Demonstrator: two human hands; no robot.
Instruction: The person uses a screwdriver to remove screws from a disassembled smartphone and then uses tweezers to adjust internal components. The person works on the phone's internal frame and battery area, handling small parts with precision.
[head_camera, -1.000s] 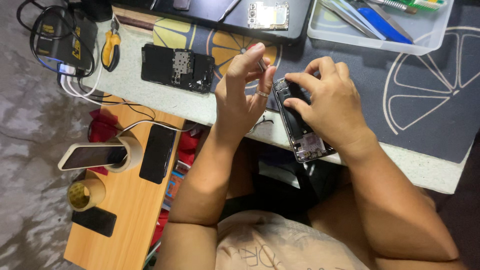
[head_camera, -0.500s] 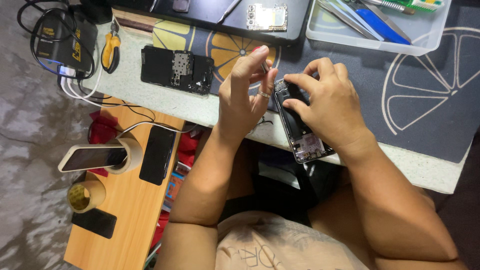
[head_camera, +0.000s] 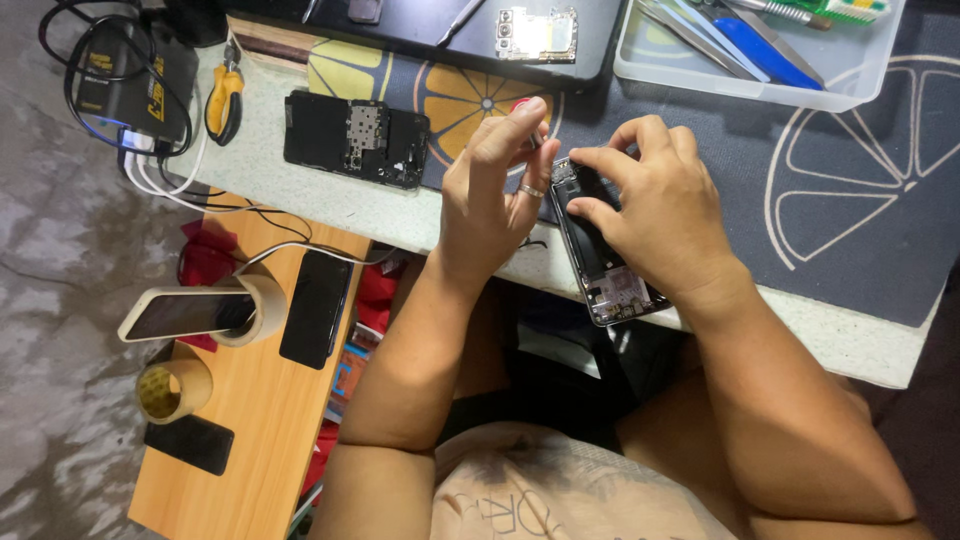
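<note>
An opened black phone (head_camera: 612, 288), its inner boards showing at the near end, lies tilted over the front edge of the grey mat (head_camera: 860, 240). My right hand (head_camera: 655, 210) grips its upper part, fingertips curled over the top edge. My left hand (head_camera: 490, 190), with a ring on one finger, is raised just left of the phone. Its thumb and forefinger pinch a small thin metal piece (head_camera: 536, 141) right by the phone's top corner. What exactly that piece is I cannot tell.
A second opened phone (head_camera: 355, 138) lies to the left, with yellow-handled pliers (head_camera: 222, 100) and a black cabled box (head_camera: 125, 85) beyond. A clear tool tray (head_camera: 750, 70) and a circuit board (head_camera: 535, 30) sit at the back. The low wooden bench (head_camera: 260, 440) carries phones and tape rolls (head_camera: 170, 390).
My left hand's fingertips have shifted slightly by the phone's top corner. The right hand and the phone stay where they were.
</note>
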